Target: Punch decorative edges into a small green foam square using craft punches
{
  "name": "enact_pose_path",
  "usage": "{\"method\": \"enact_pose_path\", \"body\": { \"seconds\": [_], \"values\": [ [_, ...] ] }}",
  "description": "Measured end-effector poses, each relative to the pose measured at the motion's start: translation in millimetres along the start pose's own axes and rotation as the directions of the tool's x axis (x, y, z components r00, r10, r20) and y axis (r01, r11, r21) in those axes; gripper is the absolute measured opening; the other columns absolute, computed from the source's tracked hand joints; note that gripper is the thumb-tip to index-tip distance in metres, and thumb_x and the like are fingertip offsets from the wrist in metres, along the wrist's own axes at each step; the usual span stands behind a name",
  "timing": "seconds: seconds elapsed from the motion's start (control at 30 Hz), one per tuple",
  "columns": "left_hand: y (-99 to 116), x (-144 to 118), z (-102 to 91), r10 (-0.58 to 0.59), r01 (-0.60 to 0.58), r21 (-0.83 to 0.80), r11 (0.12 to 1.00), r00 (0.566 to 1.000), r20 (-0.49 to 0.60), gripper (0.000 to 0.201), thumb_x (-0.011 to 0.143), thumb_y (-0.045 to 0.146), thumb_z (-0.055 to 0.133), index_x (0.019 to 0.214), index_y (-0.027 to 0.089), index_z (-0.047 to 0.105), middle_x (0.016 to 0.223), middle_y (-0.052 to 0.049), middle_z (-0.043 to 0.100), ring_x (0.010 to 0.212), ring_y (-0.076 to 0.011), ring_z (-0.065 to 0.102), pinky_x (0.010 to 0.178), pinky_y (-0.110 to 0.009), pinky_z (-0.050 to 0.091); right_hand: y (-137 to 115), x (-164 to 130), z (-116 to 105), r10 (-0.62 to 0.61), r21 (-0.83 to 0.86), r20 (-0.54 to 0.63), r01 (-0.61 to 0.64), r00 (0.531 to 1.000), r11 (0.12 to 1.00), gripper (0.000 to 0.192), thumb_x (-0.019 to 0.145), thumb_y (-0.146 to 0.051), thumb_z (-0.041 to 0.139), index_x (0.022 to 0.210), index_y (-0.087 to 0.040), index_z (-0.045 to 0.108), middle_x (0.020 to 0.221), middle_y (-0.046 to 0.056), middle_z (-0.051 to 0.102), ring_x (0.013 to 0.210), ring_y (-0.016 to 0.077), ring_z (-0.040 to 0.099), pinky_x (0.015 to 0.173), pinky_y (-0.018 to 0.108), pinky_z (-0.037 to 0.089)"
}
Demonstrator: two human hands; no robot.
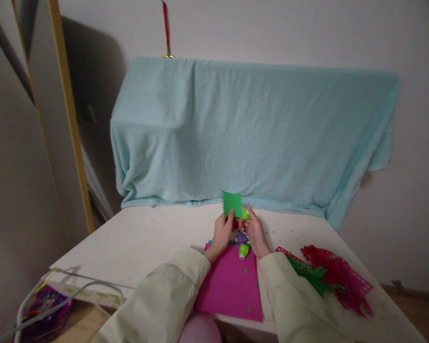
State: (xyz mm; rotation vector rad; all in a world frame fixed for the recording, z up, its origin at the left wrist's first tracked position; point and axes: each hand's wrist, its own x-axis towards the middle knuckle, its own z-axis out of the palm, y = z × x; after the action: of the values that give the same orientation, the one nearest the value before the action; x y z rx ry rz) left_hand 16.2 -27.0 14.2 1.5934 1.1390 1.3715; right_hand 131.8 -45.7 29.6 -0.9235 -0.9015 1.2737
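While the left hand [223, 232] pinched a green paper [232, 203] upright above the worktop [146, 238], the right hand [254, 232] gripped a small green punch [245, 215] beside it, over pink sheets [229, 286].

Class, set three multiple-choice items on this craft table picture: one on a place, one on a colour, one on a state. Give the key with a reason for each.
1. Where do the punched paper scraps lie?
A. right of the pink sheet
B. left of the pink sheet
C. on the blue cloth

2. What colour is the paper held up?
A. red
B. green
C. yellow

3. How does the left hand stand to that paper?
A. flat on the table, apart from it
B. pinching its lower edge
C. hidden under the cloth

Key: 1 A, the scraps sit on the table right of the pink sheet. 2 B, it is plainly green. 3 B, the thumb and fingers close on its edge, with the right hand beside it on a small green punch.
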Motion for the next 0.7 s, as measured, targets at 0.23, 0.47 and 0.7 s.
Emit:
{"method": "enact_pose_path", "body": {
  "seconds": [0.23,0.47,0.7],
  "values": [
    [0.0,-0.8,-0.3,-0.008,0.008,0.0,1.0,0.999,-0.033,0.06,0.092,0.056,0.032,0.053,0.016,0.053,0.046,-0.001,0.051,0.05,-0.0139,0.05,0.053,-0.024,0.032,0.1,-0.5,-0.1,-0.005,0.004,0.019,0.005,1.0,1.0,0.047,0.079,-0.064,0.054,0.062,-0.021,0.053,0.051,0.001,0.056,0.046,0.0142,0.049,0.048,0.028,0.034],
    [-4.5,0.5,0.6,0.012,-0.014,-0.037,0.999,0.998,-0.054,0.059,0.092,0.057,0.031,0.055,0.016,0.052,0.048,0.0,0.052,0.051,-0.0136,0.049,0.054,-0.024,0.033,2.6,-3.2,1.8,-0.058,-0.069,0.033,0.06,0.998,0.996,0.039,0.078,-0.06,0.058,0.073,-0.022,0.055,0.05,-0.002,0.056,0.044,0.013,0.047,0.048,0.026,0.033],
    [-3.5,0.4,1.9,0.027,-0.031,-0.078,0.996,0.999,-0.045,0.056,0.091,0.058,0.032,0.062,0.016,0.053,0.051,0.0,0.053,0.053,-0.0132,0.05,0.053,-0.023,0.034,3.9,-4.9,4.6,-0.074,-0.124,0.054,0.081,0.996,0.989,0.037,0.079,-0.059,0.058,0.079,-0.022,0.057,0.052,-0.003,0.058,0.044,0.0129,0.048,0.047,0.025,0.033]
  ]
}}
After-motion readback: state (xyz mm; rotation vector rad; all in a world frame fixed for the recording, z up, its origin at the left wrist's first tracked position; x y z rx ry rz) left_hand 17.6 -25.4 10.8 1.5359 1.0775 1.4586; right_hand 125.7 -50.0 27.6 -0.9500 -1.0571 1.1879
